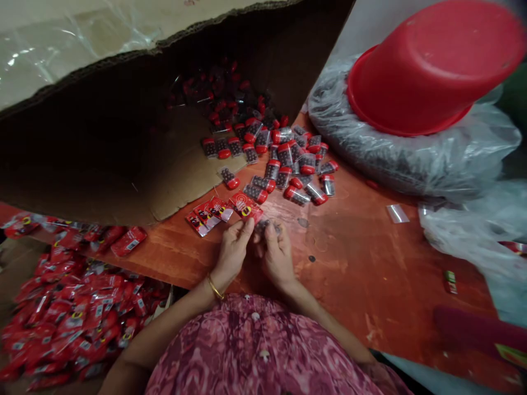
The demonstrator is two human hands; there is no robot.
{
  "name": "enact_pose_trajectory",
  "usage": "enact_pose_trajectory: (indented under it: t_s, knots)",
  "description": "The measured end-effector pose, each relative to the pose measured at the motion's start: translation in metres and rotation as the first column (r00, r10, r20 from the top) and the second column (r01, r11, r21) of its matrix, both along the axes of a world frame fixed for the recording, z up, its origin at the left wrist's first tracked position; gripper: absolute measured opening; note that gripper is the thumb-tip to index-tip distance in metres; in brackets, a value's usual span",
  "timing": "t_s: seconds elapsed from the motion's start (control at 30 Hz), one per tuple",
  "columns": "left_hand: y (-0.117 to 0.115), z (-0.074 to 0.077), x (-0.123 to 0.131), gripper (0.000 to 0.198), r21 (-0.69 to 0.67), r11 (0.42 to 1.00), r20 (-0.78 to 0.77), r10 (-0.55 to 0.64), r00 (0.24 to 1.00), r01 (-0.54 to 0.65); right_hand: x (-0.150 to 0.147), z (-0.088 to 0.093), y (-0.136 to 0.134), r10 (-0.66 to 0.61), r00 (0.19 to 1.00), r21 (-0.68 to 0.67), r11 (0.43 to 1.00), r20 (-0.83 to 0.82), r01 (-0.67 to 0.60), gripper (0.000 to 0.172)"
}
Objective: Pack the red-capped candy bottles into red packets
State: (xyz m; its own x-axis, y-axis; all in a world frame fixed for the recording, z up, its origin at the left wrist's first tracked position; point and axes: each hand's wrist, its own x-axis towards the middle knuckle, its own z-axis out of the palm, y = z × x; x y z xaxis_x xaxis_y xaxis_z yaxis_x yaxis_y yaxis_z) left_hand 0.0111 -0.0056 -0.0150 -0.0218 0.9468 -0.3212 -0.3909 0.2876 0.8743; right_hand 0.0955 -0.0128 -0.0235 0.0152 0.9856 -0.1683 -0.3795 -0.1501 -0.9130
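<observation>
My left hand (pixel 235 247) is closed, thumb and fingers pinching the lower edge of a red printed packet (pixel 246 206). Close beside it, the fingers of my right hand (pixel 278 252) are wrapped round a small clear bottle (pixel 262 226) with dark contents, partly hidden by the fingers. The bottle is right at the packet's lower edge; whether it is inside cannot be made out. Several more red printed packets (pixel 201 216) lie overlapped on the table just left of the hands. Beyond the hands is a pile of small clear bottles with red caps (pixel 284 156).
A large cardboard box (pixel 181 181) lies open towards the orange-red table (pixel 362 269), with more bottles inside. Filled red packets (pixel 78 312) are heaped at lower left. A red tub (pixel 420 71) sits upside down on a stuffed plastic bag (pixel 382 156). A small green-and-red item (pixel 450 282) lies right.
</observation>
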Motion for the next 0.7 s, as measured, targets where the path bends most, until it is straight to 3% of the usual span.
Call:
enact_pose_trajectory:
  t_s: [0.2, 0.43, 0.53, 0.7]
  knots:
    - [0.008, 0.003, -0.003, 0.041, -0.077, 0.997, 0.046, -0.025, 0.999, 0.029, -0.001, 0.002, -0.003, 0.093, 0.991, -0.038, 0.995, 0.096, -0.09, 0.037]
    - [0.006, 0.0, 0.004, 0.039, -0.096, 0.995, 0.09, -0.009, 0.996, 0.018, -0.008, -0.007, -0.004, -0.028, 0.993, -0.025, 0.999, 0.115, 0.031, 0.037]
    - [0.005, 0.002, 0.003, 0.047, -0.115, 0.993, 0.079, 0.021, 0.997, -0.011, -0.008, -0.006, -0.002, 0.044, 0.998, -0.031, 0.999, 0.054, -0.043, 0.038]
    - [0.014, 0.004, -0.006, 0.035, -0.043, 0.996, 0.122, 0.078, 0.989, -0.073, -0.003, -0.002, 0.0, 0.11, 0.988, -0.032, 0.994, 0.106, -0.108, 0.041]
